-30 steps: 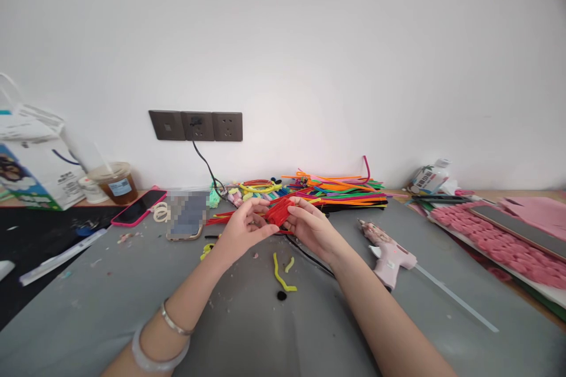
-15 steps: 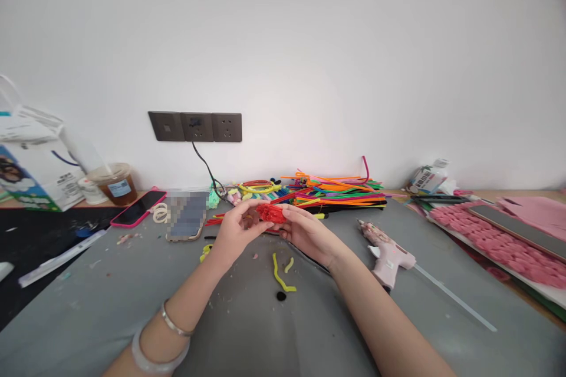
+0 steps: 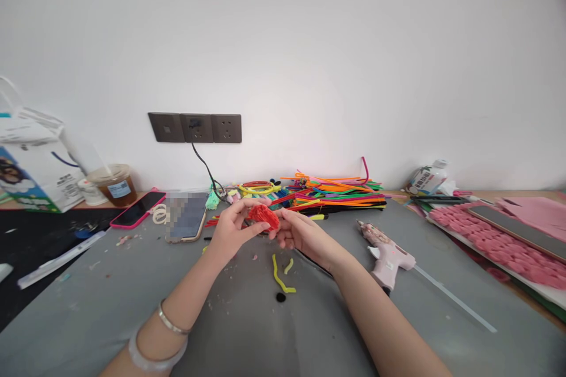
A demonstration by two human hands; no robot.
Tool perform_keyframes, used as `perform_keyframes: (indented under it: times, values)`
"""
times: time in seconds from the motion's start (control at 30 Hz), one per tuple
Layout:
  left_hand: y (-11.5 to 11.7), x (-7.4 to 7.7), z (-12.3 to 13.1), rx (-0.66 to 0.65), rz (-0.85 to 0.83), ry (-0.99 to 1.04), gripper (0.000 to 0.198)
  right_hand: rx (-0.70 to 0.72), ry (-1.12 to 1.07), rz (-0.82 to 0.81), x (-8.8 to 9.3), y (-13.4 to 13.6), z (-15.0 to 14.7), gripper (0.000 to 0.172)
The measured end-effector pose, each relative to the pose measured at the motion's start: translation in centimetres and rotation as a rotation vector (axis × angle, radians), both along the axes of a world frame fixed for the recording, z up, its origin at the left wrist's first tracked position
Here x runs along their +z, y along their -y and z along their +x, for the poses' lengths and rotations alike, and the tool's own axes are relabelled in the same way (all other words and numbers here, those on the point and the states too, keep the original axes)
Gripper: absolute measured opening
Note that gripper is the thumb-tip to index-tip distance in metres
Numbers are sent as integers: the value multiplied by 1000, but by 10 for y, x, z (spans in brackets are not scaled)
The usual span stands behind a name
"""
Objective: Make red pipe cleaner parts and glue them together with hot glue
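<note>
Pale bangle (image 3: 154, 359) and silver bangle (image 3: 171, 319) on the left forearm, nearest me. Grey mat (image 3: 247, 330) under everything here. On it, between the forearms: black disc (image 3: 280, 297), bent yellow strip (image 3: 277, 275) just beyond, shorter yellow piece (image 3: 289, 265) beside that. Off to the right, pink glue gun (image 3: 391, 259) lies on its side, nozzle pointing away, translucent stick (image 3: 455, 297) out the back.

Red fuzzy piece (image 3: 264, 217) is held up over the mat, mid-scene, between both hands. Left hand (image 3: 234, 230): thumb and fingers closed around its left side, thumb along the lower edge. Right hand (image 3: 309, 240): fingers curled, tips at the red piece's right end; can't tell from here whether they pinch it or just touch.

Left of the hands, pink-edged phone (image 3: 138, 210) and a second phone (image 3: 188, 222), cream rings (image 3: 160, 214) between. Behind the hands, heap of coloured stems (image 3: 340, 191). Lidded cup (image 3: 114, 184) far left, bottle (image 3: 428, 178) far right. Wall sockets (image 3: 196, 127) last, black cord (image 3: 203, 159) plugged in.
</note>
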State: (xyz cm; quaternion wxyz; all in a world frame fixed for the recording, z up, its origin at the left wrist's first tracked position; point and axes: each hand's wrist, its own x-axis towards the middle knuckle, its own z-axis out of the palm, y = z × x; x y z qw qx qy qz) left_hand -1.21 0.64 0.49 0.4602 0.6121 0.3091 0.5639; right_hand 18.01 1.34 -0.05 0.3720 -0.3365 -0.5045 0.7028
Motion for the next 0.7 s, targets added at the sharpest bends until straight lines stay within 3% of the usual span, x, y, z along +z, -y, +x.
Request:
perform_keyframes:
  times: [0.2,0.33,0.47,0.7]
  values:
    - [-2,3,-7,16,8,71,33,-487,-45,235,4,-17,26,43]
    - [-4,3,-11,36,-3,61,36,-668,-126,290,8,-21,43,35]
    - [-7,-1,-13,43,19,21,41,-669,-23,333,10,-20,49,34]
    - [-9,-8,-13,21,5,-73,56,-407,798,510,2,-19,59,40]
